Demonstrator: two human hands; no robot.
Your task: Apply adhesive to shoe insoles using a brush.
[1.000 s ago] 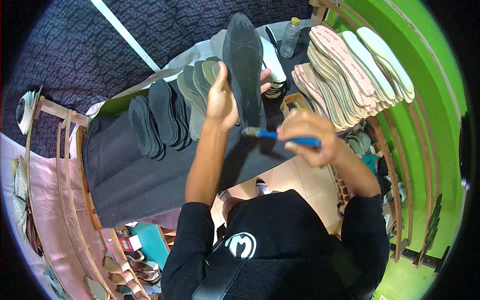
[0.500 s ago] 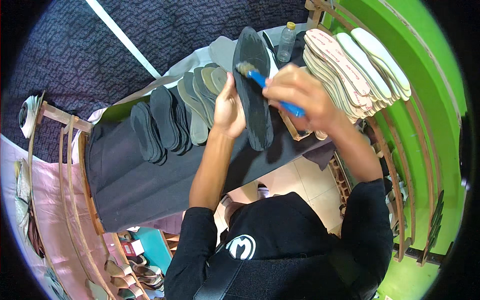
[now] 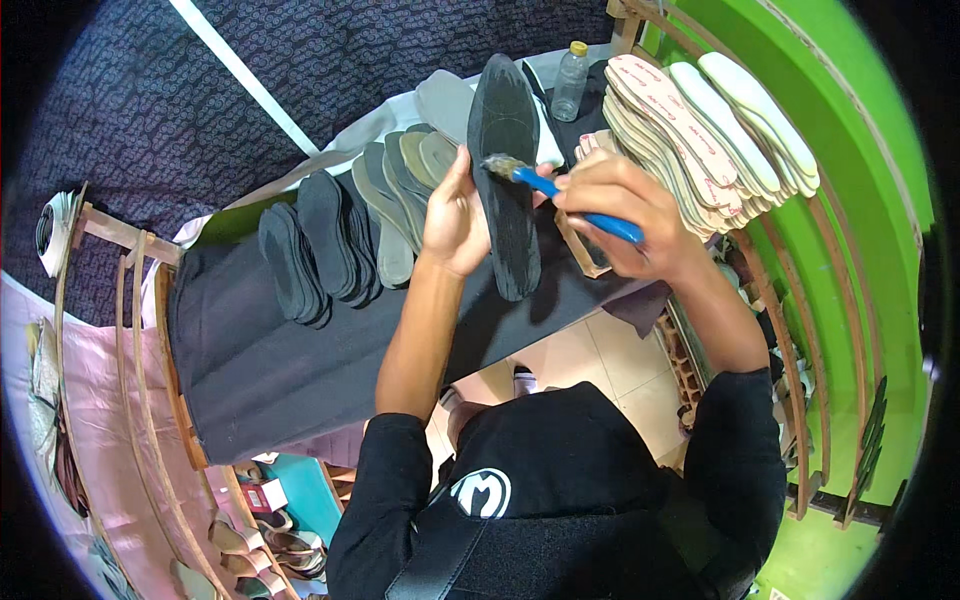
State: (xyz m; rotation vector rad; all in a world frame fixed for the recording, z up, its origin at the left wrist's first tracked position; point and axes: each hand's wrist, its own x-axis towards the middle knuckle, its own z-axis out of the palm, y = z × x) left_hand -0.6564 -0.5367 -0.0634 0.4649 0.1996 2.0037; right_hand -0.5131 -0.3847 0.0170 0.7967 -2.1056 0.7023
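My left hand (image 3: pixel 458 222) holds a long black shoe sole (image 3: pixel 508 225) lengthwise over the table, thumb along its left edge and the other fingers hidden beneath. Wet-looking streaks show on the sole's upper face. In my right hand (image 3: pixel 625 212) is a paintbrush (image 3: pixel 612 226) with a blue handle, fingers wrapped round it. Its pale, worn bristles touch or hover just over the sole's left middle part; I cannot tell which.
On the dark cloth-covered table (image 3: pixel 290 385), black soles (image 3: pixel 330 225) and grey-olive soles (image 3: pixel 375 205) lie in overlapping rows to the left. Stacked pale insoles (image 3: pixel 665 115) stand at right, near a clear bottle (image 3: pixel 569 85) with a yellow cap. Wooden rails (image 3: pixel 790 330) border the right side.
The brush has moved down the sole a little and its handle has swung right with my right hand. My left hand keeps hold of the sole in nearly the same place.
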